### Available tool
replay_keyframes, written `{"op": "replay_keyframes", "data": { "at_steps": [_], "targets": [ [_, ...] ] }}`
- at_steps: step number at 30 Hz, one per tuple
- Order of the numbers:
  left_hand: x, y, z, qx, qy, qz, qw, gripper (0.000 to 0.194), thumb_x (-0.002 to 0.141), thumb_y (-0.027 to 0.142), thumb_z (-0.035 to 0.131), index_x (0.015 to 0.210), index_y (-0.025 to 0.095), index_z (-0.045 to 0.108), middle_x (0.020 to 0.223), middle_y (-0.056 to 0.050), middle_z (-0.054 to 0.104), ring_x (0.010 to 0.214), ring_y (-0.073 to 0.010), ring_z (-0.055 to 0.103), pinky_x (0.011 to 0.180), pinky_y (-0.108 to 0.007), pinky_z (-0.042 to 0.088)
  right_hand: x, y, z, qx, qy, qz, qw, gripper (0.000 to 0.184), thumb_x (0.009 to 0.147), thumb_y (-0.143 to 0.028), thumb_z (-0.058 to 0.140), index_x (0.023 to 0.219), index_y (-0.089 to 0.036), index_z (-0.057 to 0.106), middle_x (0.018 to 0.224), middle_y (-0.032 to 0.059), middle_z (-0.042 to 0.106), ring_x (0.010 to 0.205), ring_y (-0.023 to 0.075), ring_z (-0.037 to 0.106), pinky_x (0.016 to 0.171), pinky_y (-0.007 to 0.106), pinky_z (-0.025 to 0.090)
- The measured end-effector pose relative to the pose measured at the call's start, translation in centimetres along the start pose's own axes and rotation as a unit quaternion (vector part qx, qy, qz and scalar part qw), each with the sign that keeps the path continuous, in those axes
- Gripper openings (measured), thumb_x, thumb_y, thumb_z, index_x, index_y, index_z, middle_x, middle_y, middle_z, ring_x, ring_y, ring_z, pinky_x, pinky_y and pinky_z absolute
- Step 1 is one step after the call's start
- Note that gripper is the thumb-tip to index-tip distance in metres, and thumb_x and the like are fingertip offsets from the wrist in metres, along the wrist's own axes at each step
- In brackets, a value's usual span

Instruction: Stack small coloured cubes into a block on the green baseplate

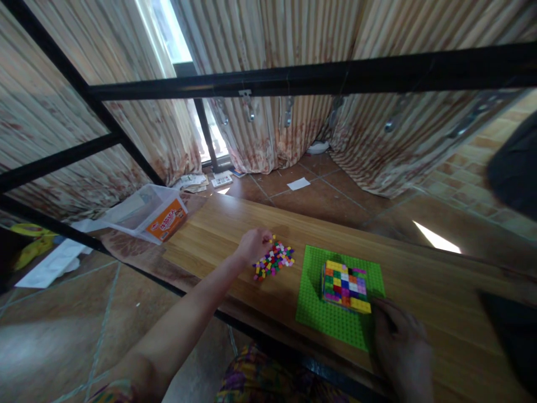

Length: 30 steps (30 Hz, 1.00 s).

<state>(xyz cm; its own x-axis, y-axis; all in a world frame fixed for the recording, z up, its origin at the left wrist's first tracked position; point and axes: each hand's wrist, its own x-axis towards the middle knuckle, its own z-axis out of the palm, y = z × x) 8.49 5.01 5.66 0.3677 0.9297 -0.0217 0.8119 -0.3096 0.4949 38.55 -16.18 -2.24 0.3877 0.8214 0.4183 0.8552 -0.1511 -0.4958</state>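
Observation:
My left hand [254, 245] reaches out over the wooden table [218, 229] and rests at the near-left edge of a pile of small coloured bricks [274, 262], its fingers curled together. What they pinch is too small to make out. A green baseplate [331, 319] lies to the right, bearing a square block of coloured bricks [346, 285]. My right hand [400, 350] lies at the baseplate's near right corner, beside the block; motion blur and shadow hide its fingers.
A clear plastic box [146, 212] with an orange label sits on the table's far left end. A black metal frame [293, 73] crosses overhead. Curtains hang behind, with papers on the tiled floor [302, 184]. A dark object [507, 330] lies at the right.

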Motion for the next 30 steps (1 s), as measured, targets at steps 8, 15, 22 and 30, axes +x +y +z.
{"op": "replay_keyframes", "data": {
  "at_steps": [8,15,22,30],
  "targets": [
    [-5.8,6.0,0.0,-0.601,-0.033,-0.106,0.791,0.031,0.066,0.035,0.08,0.086,0.013,0.07,0.077,-0.004,0.07,0.067,-0.011,0.062,0.063,-0.023,0.048,1.2,-7.7,-4.3,0.102,0.068,-0.005,0.992,0.029,0.091,-0.042,0.055,0.099,-0.019,0.07,0.099,0.0102,0.072,0.09,0.0223,0.066,0.083,0.036,0.051],
    [-10.0,11.4,0.3,-0.641,-0.092,-0.089,0.756,0.025,0.067,0.032,0.082,0.084,0.015,0.075,0.073,-0.003,0.07,0.067,-0.0099,0.06,0.066,-0.022,0.048,2.4,-15.0,-4.8,0.339,-0.071,0.017,0.938,0.022,0.085,-0.037,0.066,0.102,-0.023,0.071,0.093,0.0041,0.072,0.082,0.0166,0.067,0.077,0.031,0.055],
    [-11.7,12.0,0.6,-0.612,-0.127,-0.07,0.778,0.022,0.069,0.033,0.079,0.081,0.015,0.076,0.071,-0.003,0.07,0.062,-0.0099,0.057,0.063,-0.022,0.046,0.4,-14.6,-5.1,0.415,-0.092,0.074,0.902,0.018,0.083,-0.032,0.068,0.098,-0.023,0.072,0.079,0.0016,0.071,0.071,0.014,0.066,0.066,0.026,0.056],
    [-12.7,12.3,2.6,-0.635,-0.198,-0.134,0.735,0.031,0.064,0.039,0.082,0.078,0.013,0.074,0.067,-0.003,0.067,0.059,-0.0096,0.055,0.062,-0.024,0.046,-1.0,-13.3,-6.3,0.389,-0.151,0.07,0.906,0.03,0.086,-0.03,0.064,0.115,-0.024,0.068,0.082,0.0012,0.072,0.075,0.0142,0.069,0.069,0.025,0.058]
  ]
}}
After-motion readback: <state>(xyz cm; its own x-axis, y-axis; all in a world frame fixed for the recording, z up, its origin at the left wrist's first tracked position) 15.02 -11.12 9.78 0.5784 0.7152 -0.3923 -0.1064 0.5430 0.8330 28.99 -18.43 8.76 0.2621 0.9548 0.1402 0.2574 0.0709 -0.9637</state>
